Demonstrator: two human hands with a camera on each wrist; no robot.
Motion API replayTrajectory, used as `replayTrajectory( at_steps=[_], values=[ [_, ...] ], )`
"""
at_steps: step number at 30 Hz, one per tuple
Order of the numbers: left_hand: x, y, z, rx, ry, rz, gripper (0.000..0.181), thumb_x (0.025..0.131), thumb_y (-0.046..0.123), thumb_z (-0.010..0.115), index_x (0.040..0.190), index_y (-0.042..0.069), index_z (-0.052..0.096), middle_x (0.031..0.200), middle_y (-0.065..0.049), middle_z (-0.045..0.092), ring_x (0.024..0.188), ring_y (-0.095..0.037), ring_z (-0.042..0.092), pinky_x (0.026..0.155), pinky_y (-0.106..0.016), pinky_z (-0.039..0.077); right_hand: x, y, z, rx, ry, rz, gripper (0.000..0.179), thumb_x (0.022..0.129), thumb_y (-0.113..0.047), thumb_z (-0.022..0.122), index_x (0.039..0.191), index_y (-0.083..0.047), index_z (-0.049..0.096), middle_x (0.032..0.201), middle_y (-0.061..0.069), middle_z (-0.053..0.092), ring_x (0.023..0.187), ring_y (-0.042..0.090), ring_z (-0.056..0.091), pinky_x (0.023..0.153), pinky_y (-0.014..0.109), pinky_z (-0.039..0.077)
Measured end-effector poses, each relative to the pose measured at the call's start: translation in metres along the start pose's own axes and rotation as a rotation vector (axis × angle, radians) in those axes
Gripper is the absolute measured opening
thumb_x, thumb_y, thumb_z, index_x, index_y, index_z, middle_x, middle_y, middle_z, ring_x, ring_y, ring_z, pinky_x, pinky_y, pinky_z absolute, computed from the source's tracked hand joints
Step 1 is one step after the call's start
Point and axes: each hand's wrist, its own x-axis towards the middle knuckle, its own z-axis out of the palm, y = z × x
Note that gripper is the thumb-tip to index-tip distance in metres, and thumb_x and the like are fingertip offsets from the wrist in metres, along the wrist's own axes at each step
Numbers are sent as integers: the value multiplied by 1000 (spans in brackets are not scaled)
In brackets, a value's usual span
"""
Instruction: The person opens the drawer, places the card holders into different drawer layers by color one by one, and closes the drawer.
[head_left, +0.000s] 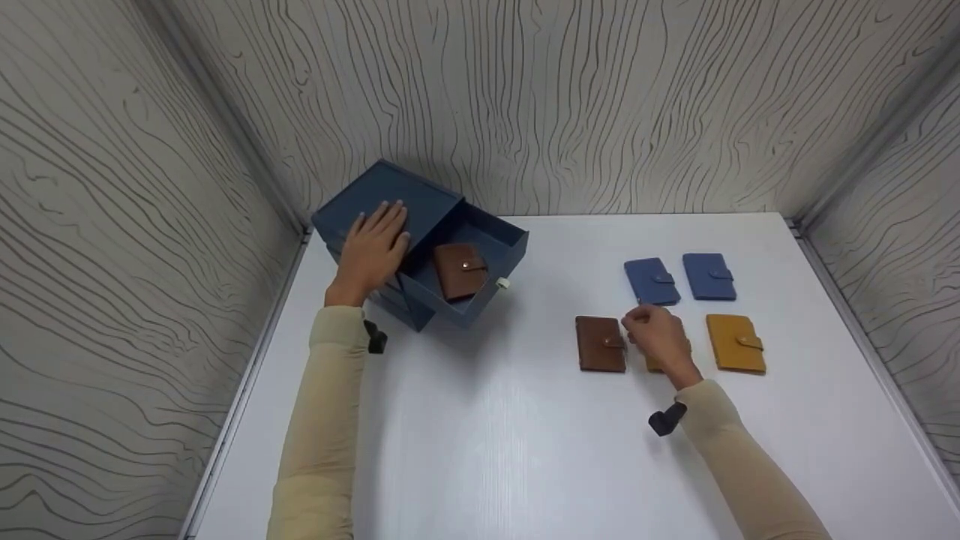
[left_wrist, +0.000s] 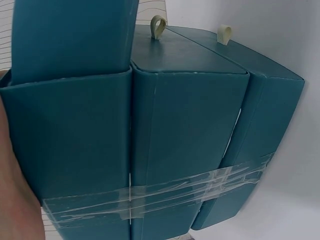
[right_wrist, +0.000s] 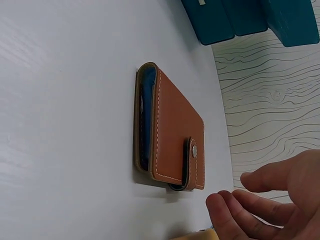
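A dark blue drawer box [head_left: 420, 191] stands at the left, its top drawer [head_left: 491, 236] pulled out. My left hand [head_left: 373, 251] rests flat on the box's lid, fingers extended. Inside that drawer lies a brown snap-strap wallet [head_left: 456, 276]. On the table, a second brown wallet [head_left: 598, 345] lies with its strap toward my right hand [head_left: 658, 337]. The right wrist view shows a gap between thumb and fingers [right_wrist: 227, 215], with nothing held, just beside this wallet's strap. Partly hidden under the right hand is a yellow wallet [head_left: 654, 365].
Two blue wallets [head_left: 651, 282] lie behind the right hand, and another yellow wallet [head_left: 736, 343] sits to its right. Clear tape [left_wrist: 175, 192] runs across the box's stacked drawers, which have small pull loops [left_wrist: 158, 27]. Wood-grain patterned walls [head_left: 525, 105] enclose the white table [head_left: 465, 435].
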Motion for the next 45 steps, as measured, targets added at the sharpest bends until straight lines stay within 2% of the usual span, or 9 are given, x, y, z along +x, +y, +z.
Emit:
replayTrajectory(
  at_steps=[6,15,22,24,33,45],
  values=[
    [-1,0,0,-2,3,3,59,117,40,33,170,15,30,178,0,26,167,-24,19,139,-51,7,1,1,6,5,-6,-18,39,108,-27,58,131,4,65,117,23,71,98,28,68,74,27,55],
    [1,-2,2,9,12,11,59,116,40,33,170,15,30,177,-1,27,167,-24,20,139,-52,9,2,0,15,7,-19,-19,37,108,-21,60,130,8,63,114,24,70,91,25,65,71,27,55],
    [0,-1,1,-2,16,12,59,117,41,31,169,15,31,177,-1,27,167,-24,20,139,-52,9,1,2,17,2,-28,-50,39,107,-21,61,131,9,63,122,27,69,98,27,66,77,29,56],
    [1,-1,1,-1,12,12,59,117,42,31,170,15,30,177,-1,27,167,-24,19,139,-53,9,1,3,18,2,-29,-59,39,107,-22,62,131,9,63,121,27,70,96,27,66,75,28,55],
    [0,-1,0,14,-7,-1,60,116,42,31,171,16,27,178,0,24,168,-23,17,139,-52,7,2,-1,24,-49,-105,-17,38,107,-21,62,129,10,63,118,25,70,97,27,65,77,28,58],
    [0,0,1,6,-1,2,60,117,41,31,170,15,28,178,-1,25,168,-24,17,139,-53,7,1,-4,26,-50,-110,29,41,107,-21,62,130,14,61,116,27,69,94,28,64,73,27,57]
  ],
)
